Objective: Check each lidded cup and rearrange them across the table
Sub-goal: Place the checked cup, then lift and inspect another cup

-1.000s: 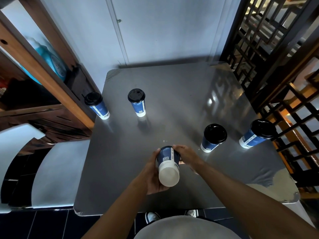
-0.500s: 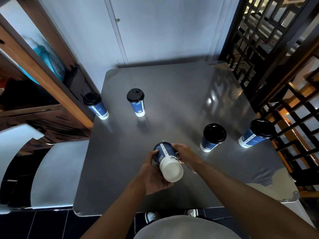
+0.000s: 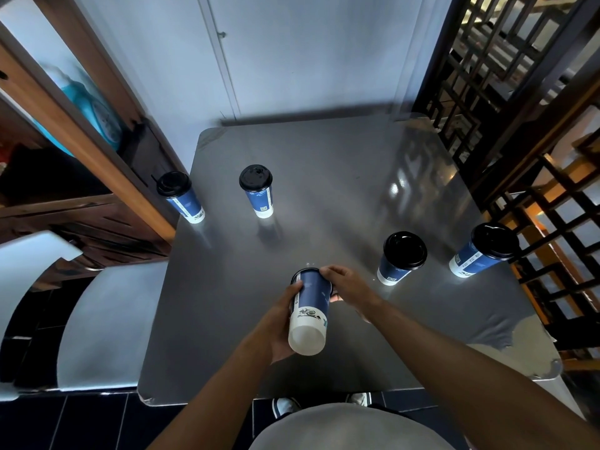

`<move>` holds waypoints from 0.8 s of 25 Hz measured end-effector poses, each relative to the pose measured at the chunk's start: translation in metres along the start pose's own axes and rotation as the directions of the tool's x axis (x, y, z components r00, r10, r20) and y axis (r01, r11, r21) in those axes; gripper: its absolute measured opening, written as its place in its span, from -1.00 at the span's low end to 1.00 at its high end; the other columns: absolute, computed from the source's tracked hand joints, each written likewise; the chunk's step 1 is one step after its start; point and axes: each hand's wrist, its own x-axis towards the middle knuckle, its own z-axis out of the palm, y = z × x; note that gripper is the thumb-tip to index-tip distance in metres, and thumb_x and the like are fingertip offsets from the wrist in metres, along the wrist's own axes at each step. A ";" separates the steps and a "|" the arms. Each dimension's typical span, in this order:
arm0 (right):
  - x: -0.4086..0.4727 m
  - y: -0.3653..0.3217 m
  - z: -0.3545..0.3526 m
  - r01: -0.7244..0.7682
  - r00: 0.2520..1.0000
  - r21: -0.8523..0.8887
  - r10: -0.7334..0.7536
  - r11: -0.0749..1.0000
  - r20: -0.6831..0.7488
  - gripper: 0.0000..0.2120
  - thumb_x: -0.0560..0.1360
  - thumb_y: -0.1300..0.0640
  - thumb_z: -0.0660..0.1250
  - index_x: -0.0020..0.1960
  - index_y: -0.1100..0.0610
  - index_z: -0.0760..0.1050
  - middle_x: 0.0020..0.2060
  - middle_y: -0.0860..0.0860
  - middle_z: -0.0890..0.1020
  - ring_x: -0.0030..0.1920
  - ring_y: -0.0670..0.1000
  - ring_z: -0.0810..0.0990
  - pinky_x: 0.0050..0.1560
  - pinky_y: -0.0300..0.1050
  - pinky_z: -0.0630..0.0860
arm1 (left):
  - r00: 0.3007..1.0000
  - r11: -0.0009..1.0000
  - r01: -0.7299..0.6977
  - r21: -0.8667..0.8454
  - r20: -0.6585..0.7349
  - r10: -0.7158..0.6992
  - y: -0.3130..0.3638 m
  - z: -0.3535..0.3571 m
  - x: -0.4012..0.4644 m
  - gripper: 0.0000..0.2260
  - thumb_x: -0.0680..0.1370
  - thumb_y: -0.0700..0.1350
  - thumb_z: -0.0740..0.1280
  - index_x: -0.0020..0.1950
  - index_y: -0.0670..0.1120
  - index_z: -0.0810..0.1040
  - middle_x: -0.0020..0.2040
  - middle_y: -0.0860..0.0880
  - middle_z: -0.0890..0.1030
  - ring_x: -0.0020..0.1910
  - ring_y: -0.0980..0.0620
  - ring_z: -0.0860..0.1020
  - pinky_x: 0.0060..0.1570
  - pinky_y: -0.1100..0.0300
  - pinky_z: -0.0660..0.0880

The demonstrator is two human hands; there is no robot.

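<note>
I hold a blue-and-white paper cup [image 3: 310, 306] tipped over above the near middle of the grey table [image 3: 341, 177], its white base towards me and its black lid end pointing away. My left hand [image 3: 281, 326] wraps the cup's lower body. My right hand [image 3: 344, 284] grips its lid end. Four more lidded cups stand upright: one at the far left edge [image 3: 181, 198], one left of centre [image 3: 258, 190], one to the right [image 3: 401, 258] and one at the far right edge [image 3: 483, 251].
A white chair [image 3: 107, 323] stands against the table's left side. A wooden shelf unit [image 3: 81, 131] with a blue bottle rises at left. A dark lattice screen [image 3: 519, 108] borders the right. The table's near right corner [image 3: 526, 345] is worn pale.
The held cup has turned in my hands: its base swung lower and nearer to me while the lid end moved away. The standing cups have not moved.
</note>
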 end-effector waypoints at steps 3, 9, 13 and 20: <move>0.001 0.000 0.001 0.003 1.000 0.002 -0.003 1.000 0.000 -0.78 0.61 0.03 0.29 0.06 0.16 0.62 -0.19 0.06 0.63 -0.20 0.03 0.59 -0.14 -0.02 0.60 | 1.000 1.000 -0.001 0.010 0.013 0.001 0.001 -0.005 0.005 -0.31 0.44 0.09 0.57 0.46 -0.17 0.45 0.10 -0.22 0.65 -0.11 -0.18 0.66 -0.05 -0.09 0.62; -0.009 -0.014 0.006 -0.049 0.997 0.055 0.046 0.997 0.070 -0.73 0.64 -0.04 0.24 0.30 -0.05 0.52 0.08 0.06 0.67 -0.09 0.03 0.67 -0.22 -0.15 0.61 | 0.930 0.899 -0.147 0.412 -0.252 0.267 0.007 -0.002 0.008 -0.43 0.47 0.05 0.56 0.37 -0.16 0.48 0.19 -0.21 0.70 0.09 -0.21 0.72 -0.07 -0.04 0.66; -0.003 -0.034 0.012 -0.022 0.998 0.010 0.021 1.000 0.051 -0.63 0.64 0.08 0.23 0.44 -0.02 0.39 0.13 0.16 0.67 -0.09 0.09 0.67 -0.13 -0.13 0.63 | 0.780 0.719 -0.307 0.623 -0.268 0.566 0.029 0.002 0.013 -0.55 0.40 -0.11 0.63 0.20 -0.05 0.54 0.18 -0.14 0.70 0.10 -0.12 0.71 0.16 -0.14 0.64; 0.029 -0.085 0.001 -0.049 0.999 0.229 0.048 0.972 0.011 -0.70 0.52 0.19 0.28 0.25 0.06 0.50 0.19 0.10 0.64 0.19 0.13 0.64 0.15 0.24 0.61 | 0.674 0.422 -0.418 0.805 -0.037 0.738 0.084 0.033 0.036 -0.43 0.37 -0.29 0.59 0.33 -0.06 0.49 0.06 -0.10 0.67 -0.01 -0.05 0.68 0.02 0.02 0.64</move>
